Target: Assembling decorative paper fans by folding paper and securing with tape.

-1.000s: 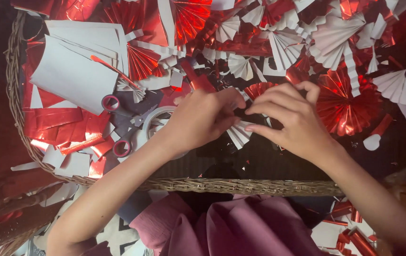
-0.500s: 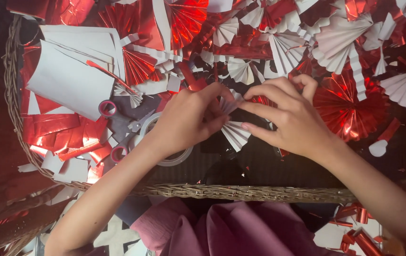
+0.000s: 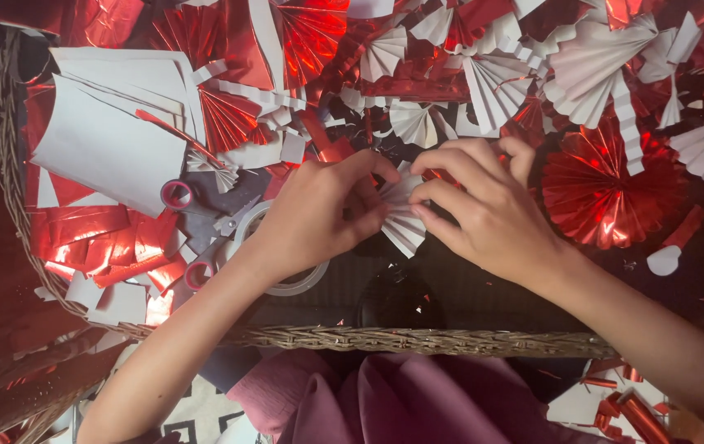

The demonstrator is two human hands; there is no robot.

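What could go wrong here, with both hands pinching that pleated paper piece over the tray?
1. The left hand and right hand grip the small pleated paper fan only at its edges; the folds might spring open or tear.
2. The scissors lie right by the left wrist, blades partly hidden under scraps; a blind reach could nick skin.

I'm looking at a home craft spot: a wicker tray (image 3: 418, 339) heaped with pleated paper fans (image 3: 599, 62), red foil sheets (image 3: 97, 234) and scissors (image 3: 204, 230).
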